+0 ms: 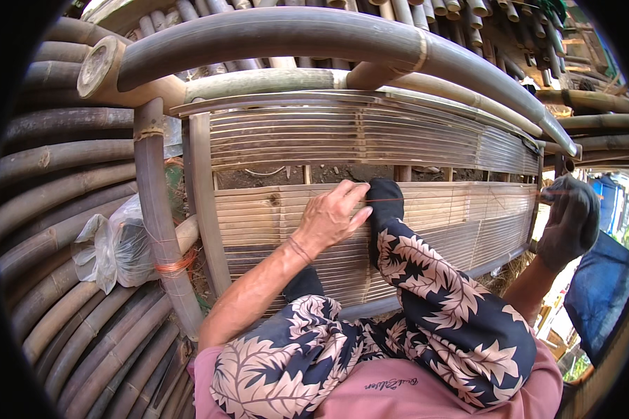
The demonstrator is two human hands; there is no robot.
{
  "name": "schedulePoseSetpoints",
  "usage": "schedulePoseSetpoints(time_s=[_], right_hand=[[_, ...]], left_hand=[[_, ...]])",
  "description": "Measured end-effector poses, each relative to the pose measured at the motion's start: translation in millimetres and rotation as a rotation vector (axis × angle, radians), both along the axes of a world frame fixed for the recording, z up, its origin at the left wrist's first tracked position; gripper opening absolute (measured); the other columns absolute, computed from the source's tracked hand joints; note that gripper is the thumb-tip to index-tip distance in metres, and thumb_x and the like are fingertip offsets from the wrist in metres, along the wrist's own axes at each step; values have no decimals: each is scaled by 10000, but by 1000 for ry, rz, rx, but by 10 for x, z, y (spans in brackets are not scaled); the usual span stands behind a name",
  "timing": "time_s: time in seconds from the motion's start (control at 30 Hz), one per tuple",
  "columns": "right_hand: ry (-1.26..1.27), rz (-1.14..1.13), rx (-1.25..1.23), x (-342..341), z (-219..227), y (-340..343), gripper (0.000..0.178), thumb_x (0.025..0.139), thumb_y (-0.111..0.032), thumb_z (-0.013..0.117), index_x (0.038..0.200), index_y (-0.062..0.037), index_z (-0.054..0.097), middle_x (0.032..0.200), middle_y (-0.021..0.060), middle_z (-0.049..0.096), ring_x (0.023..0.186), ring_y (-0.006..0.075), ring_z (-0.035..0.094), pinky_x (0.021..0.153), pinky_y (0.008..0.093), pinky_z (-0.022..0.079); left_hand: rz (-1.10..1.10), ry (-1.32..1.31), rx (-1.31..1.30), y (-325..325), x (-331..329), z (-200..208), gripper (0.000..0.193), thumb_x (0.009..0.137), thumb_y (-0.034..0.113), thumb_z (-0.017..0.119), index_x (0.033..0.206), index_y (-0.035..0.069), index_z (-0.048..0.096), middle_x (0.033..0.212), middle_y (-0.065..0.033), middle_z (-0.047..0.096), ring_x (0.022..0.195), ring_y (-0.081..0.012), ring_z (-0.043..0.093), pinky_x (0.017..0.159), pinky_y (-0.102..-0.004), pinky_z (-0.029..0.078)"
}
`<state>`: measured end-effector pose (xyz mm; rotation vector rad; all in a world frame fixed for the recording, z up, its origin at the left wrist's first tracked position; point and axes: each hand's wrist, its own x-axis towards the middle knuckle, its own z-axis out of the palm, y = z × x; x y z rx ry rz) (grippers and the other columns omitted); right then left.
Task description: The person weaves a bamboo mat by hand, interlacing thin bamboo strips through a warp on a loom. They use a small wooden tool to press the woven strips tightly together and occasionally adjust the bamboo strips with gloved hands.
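A thin orange string [461, 196] stretches across the bamboo slat panel [258, 206] between my two hands. My bare left hand [335, 216] pinches its left end, just beside my black-socked foot [386, 197], which presses on the slats. Out at the right, my right hand [572, 218], in a dark grey glove, is closed around the string's other end; its fingertips are partly hidden. Beneath both hands lies a bamboo bench frame with two bands of narrow slats and a gap between them.
A thick dark bamboo rail [279, 38] arches along the far side. At the left, orange string is wound round a bamboo post [162, 209], near a clear plastic bag [119, 244]. Stacked bamboo poles [70, 167] lie beyond it. Blue cloth [601, 293] hangs at the right.
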<state>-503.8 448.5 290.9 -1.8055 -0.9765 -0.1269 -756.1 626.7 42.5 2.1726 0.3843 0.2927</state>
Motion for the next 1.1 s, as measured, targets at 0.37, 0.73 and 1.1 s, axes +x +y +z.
schedulePoseSetpoints(time_s=[0.37,0.73,1.1], right_hand=[[-345,376,-1165,-580,-2307,703,145,867,-268,684,843,-142,750,779,131,683,741,316,688,654,455,539],[189,1047,-1211,-911,-3400,1543,267,884,-169,534,975,8,711,1005,225,707,930,407,685,822,475,549],[-89,592,-1266,-1024,-1971,1173,717,792,-360,737,1402,-63,505,1307,220,596,1191,408,586,1028,481,464]], left_hand=[[179,708,-68,962,-456,-607,269,860,147,537,956,-31,714,855,-278,694,885,-435,690,842,-513,536],[45,878,-310,890,-32,-774,346,917,246,507,983,-24,713,1069,-284,692,1042,-434,658,928,-510,490],[437,305,-567,706,-433,-384,220,931,252,699,963,40,748,904,-70,718,856,-184,639,823,-326,485]])
